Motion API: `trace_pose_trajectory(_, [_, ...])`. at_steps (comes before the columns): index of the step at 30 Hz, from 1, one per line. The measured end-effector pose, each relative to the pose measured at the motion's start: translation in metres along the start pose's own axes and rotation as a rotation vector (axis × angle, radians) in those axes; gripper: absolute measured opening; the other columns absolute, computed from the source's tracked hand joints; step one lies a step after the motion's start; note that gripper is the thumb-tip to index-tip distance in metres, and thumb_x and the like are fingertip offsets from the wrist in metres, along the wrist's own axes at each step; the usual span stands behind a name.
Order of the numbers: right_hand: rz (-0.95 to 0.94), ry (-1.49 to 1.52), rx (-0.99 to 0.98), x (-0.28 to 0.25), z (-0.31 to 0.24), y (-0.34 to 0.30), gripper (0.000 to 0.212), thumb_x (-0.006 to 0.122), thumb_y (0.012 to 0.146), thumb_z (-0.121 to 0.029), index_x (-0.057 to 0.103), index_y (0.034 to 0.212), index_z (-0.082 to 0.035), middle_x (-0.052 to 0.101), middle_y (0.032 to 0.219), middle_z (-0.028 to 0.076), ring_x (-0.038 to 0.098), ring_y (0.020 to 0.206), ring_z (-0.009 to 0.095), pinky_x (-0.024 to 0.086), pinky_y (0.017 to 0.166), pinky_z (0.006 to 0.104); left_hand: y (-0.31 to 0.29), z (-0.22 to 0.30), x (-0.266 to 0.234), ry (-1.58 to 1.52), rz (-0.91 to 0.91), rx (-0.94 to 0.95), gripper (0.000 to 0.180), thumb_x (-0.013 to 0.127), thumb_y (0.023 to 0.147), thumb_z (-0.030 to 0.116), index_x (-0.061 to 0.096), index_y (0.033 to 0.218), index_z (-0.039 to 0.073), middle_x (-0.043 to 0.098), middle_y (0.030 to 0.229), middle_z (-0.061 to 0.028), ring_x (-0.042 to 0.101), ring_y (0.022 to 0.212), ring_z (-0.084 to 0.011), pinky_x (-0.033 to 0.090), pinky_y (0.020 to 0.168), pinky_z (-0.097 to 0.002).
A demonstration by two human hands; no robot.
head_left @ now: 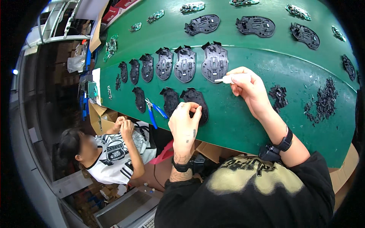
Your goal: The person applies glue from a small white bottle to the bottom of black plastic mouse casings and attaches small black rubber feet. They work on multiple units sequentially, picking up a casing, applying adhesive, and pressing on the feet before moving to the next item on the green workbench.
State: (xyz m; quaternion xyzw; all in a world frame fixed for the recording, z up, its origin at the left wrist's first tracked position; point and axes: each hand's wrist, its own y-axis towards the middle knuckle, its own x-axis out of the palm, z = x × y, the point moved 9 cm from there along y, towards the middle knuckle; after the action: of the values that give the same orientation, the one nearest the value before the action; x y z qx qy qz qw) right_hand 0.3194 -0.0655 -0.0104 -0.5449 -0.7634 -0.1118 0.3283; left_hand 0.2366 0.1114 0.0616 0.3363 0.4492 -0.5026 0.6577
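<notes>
My right hand is closed around a small white glue bottle. The bottle's thin nozzle points left, over the lower right edge of a black plastic mouse shell. My left hand is nearer to me, its thumb and fingertips pinched together over another black mouse shell. Whatever those fingertips hold is too small or hidden to make out. Left of that hand, blue-handled cutting pliers lie beside two more shells. A row of similar shells runs leftward across the green table.
Small black plastic pieces and a larger heap of black bits lie right of my right hand. Green circuit boards and more shells line the far side. At the left, another person sits with both hands raised together.
</notes>
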Motion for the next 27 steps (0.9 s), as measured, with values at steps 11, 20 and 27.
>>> trace_pose_trajectory(11, [0.010,0.107,0.007,-0.002,-0.003,0.000,0.021,0.063,0.089,-0.021,0.063,0.098,-0.002,0.057,0.074,-0.001,0.048,0.065,0.006,0.039,0.061,0.0205,0.002,0.004,0.004,0.122,-0.015,-0.207,0.016,0.069,0.074,0.018,0.069,0.080,0.003,0.064,0.069,-0.0074,0.062,0.062,-0.0189,0.048,0.060,-0.0306])
trace_pose_trajectory(20, [-0.005,0.157,0.038,-0.003,-0.003,0.000,0.021,0.059,0.090,-0.019,0.061,0.101,-0.002,0.055,0.076,-0.002,0.047,0.068,0.005,0.038,0.063,0.0216,-0.001,0.015,0.013,-0.402,-0.059,-0.064,0.008,0.065,0.079,-0.002,0.065,0.087,0.001,0.062,0.076,-0.0007,0.055,0.060,-0.0055,0.043,0.053,-0.0184])
trace_pose_trajectory(27, [0.001,0.185,0.057,-0.006,-0.001,0.000,0.023,0.059,0.090,-0.022,0.062,0.101,-0.002,0.054,0.075,-0.002,0.046,0.068,0.005,0.038,0.063,0.0223,-0.005,0.034,0.024,-0.989,-0.077,-0.045,0.007,0.061,0.085,-0.005,0.057,0.091,-0.002,0.063,0.090,-0.0099,0.065,0.070,-0.0152,0.052,0.052,-0.0212])
